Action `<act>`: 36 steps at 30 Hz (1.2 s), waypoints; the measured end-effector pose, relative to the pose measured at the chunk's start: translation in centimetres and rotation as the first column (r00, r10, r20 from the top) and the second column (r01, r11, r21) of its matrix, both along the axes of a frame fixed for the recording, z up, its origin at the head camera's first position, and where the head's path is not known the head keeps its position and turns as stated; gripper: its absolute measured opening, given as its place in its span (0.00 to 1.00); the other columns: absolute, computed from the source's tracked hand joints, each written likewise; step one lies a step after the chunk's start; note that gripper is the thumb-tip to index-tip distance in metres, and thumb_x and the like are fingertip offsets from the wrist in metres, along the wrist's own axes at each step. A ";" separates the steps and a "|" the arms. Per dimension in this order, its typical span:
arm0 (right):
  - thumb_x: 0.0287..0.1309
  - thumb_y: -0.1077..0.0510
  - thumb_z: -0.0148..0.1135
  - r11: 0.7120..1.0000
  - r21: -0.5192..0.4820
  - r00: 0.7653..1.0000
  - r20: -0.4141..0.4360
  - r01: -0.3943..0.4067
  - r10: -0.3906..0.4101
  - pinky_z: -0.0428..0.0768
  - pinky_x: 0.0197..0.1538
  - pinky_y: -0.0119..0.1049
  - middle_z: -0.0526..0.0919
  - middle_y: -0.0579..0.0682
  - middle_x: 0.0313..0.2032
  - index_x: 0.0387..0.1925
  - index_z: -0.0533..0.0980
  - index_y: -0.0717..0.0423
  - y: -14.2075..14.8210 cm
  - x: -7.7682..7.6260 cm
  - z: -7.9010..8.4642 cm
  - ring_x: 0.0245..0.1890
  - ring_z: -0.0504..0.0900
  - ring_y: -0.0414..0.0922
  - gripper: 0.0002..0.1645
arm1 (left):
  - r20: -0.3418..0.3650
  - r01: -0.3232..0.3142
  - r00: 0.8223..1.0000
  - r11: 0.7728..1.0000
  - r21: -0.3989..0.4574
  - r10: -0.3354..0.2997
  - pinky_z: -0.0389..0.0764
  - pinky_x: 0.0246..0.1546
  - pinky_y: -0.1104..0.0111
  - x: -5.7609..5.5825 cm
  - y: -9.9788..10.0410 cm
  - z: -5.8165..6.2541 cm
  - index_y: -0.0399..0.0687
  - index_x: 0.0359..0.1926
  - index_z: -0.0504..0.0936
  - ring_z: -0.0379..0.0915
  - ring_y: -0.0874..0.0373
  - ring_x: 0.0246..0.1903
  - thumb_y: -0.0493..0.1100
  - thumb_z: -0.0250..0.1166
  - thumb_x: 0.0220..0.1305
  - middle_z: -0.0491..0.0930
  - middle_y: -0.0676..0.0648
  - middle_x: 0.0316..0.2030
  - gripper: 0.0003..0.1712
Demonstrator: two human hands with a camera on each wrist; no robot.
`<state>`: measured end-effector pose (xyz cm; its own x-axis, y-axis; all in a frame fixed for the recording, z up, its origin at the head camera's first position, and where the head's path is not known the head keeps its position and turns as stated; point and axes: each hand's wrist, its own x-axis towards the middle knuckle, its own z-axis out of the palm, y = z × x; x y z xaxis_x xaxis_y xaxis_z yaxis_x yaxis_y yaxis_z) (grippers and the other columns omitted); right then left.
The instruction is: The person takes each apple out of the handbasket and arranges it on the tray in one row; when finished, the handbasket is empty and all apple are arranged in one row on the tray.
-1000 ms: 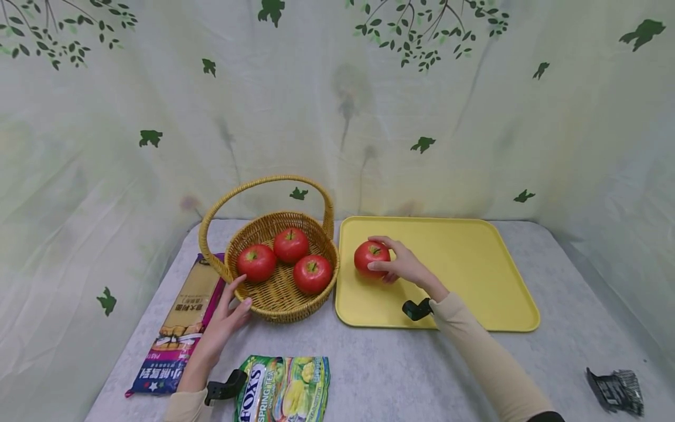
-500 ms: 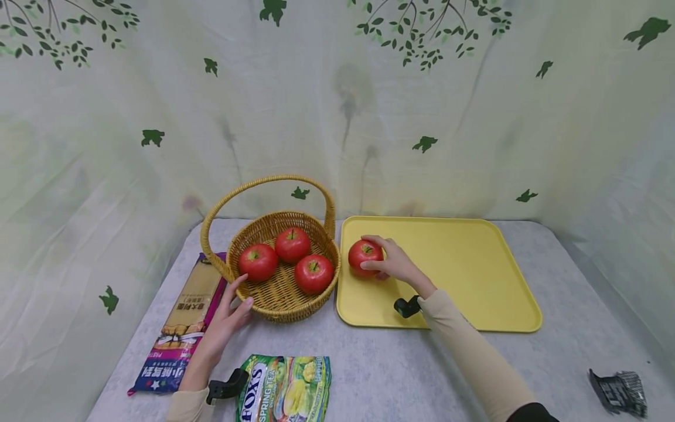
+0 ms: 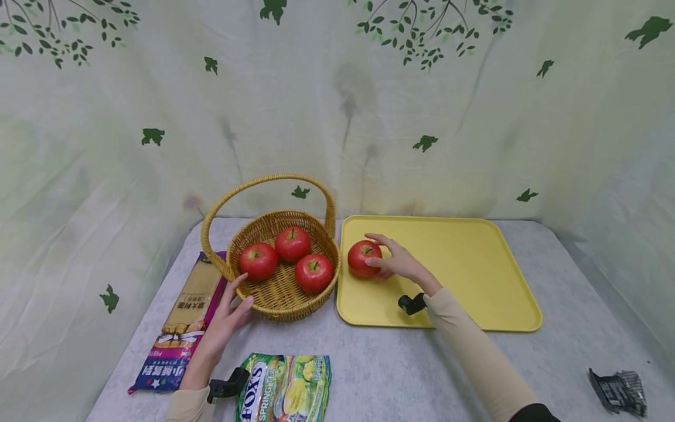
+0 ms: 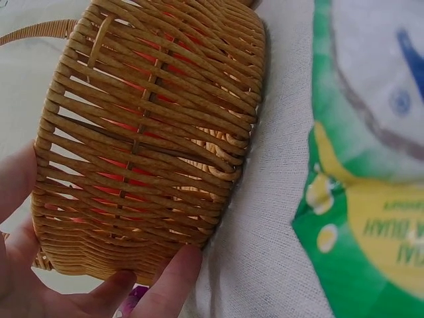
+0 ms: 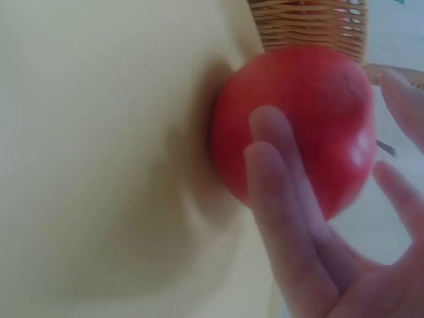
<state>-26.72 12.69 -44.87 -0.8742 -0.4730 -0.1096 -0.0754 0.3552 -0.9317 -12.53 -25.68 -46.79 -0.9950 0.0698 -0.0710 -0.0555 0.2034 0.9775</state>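
Observation:
On the left end of the yellow tray (image 3: 448,264) stands a red apple (image 3: 358,262), upright with its stem on top. My right hand (image 3: 396,262) is around its right side; in the right wrist view two straight fingers (image 5: 281,179) lie along the apple, while the thumb and another finger are spread away from it. A wicker basket (image 3: 279,302) with a tall handle holds three red apples (image 3: 313,274). With its fingers spread and nearly straight, my left hand (image 3: 227,322) rests against the basket's near left rim and wall.
A long pasta packet (image 3: 179,328) lies left of the basket, partly behind the left arm. Nearer me is a green and yellow Foxs bag (image 3: 287,387). A crumpled black wrapper (image 3: 618,391) lies at the far right. Printed cloth (image 3: 337,117) hangs behind the table.
The right hand brought the apple slightly left across the tray. Its fingers have since loosened and shifted a little right, and the apple stays put. The left hand and basket have not moved.

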 end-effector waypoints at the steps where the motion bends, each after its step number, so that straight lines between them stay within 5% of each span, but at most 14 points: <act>1: 0.61 0.52 0.64 1.000 -0.008 1.000 -0.007 0.003 -0.003 0.83 0.34 0.48 0.59 0.60 0.66 0.71 0.58 0.44 0.1 0.0 0.2 0.28 0.83 0.62 0.40 | -0.001 0.000 1.000 1.000 0.004 0.000 0.63 0.58 0.43 0.0 0.0 0.0 0.57 0.75 0.45 0.46 0.27 0.66 0.45 0.49 0.74 0.35 0.38 0.73 0.34; 11: 0.64 0.56 0.61 0.989 -0.148 0.997 -0.081 -0.007 -0.005 0.82 0.42 0.52 0.66 0.60 0.63 0.69 0.62 0.51 0.1 0.0 3.3 0.37 0.82 0.61 0.34 | 0.003 -0.007 1.000 1.000 0.024 0.007 0.63 0.58 0.43 0.1 0.1 0.3 0.57 0.75 0.44 0.46 0.26 0.66 0.43 0.49 0.75 0.34 0.38 0.73 0.34; 18: 0.62 0.58 0.61 0.961 -0.211 0.978 -0.142 -0.178 0.150 0.79 0.50 0.51 0.73 0.60 0.57 0.66 0.66 0.56 -2.4 -0.1 5.0 0.48 0.79 0.60 0.31 | 0.011 -0.011 1.000 1.000 0.025 0.011 0.63 0.58 0.43 0.0 0.1 0.2 0.57 0.75 0.44 0.45 0.27 0.66 0.44 0.49 0.75 0.33 0.39 0.73 0.34; 25: 0.62 0.57 0.61 0.916 -0.064 0.907 -0.186 -0.395 0.378 0.75 0.55 0.41 0.71 0.55 0.60 0.65 0.67 0.55 -6.0 -0.8 6.3 0.57 0.72 0.58 0.30 | 0.011 -0.013 1.000 0.999 0.029 0.013 0.63 0.58 0.43 -0.1 0.1 0.2 0.58 0.75 0.44 0.44 0.27 0.66 0.44 0.49 0.75 0.33 0.39 0.73 0.34; 33: 0.60 0.66 0.59 0.774 0.015 0.773 -0.031 -0.634 0.634 0.64 0.65 0.49 0.62 0.60 0.67 0.68 0.61 0.62 -9.5 -2.5 7.1 0.65 0.62 0.57 0.35 | 0.018 -0.017 1.000 1.000 0.027 0.016 0.63 0.58 0.43 0.0 0.1 0.2 0.58 0.75 0.44 0.44 0.27 0.66 0.44 0.49 0.75 0.34 0.38 0.73 0.34; 36: 0.59 0.65 0.60 0.742 0.064 0.745 0.061 -0.667 0.664 0.65 0.65 0.44 0.61 0.53 0.68 0.68 0.62 0.59 -10.4 -2.9 7.1 0.68 0.58 0.55 0.36 | 0.023 -0.018 1.000 1.000 0.023 0.018 0.63 0.58 0.43 0.0 0.1 0.2 0.58 0.75 0.44 0.44 0.27 0.66 0.45 0.49 0.74 0.34 0.39 0.73 0.34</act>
<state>-29.66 2.32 -37.78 -0.3356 -0.9221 -0.1925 -0.2902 0.2956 -0.9101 -12.56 -25.60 -46.61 -0.9943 0.0537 -0.0920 -0.0810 0.1799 0.9803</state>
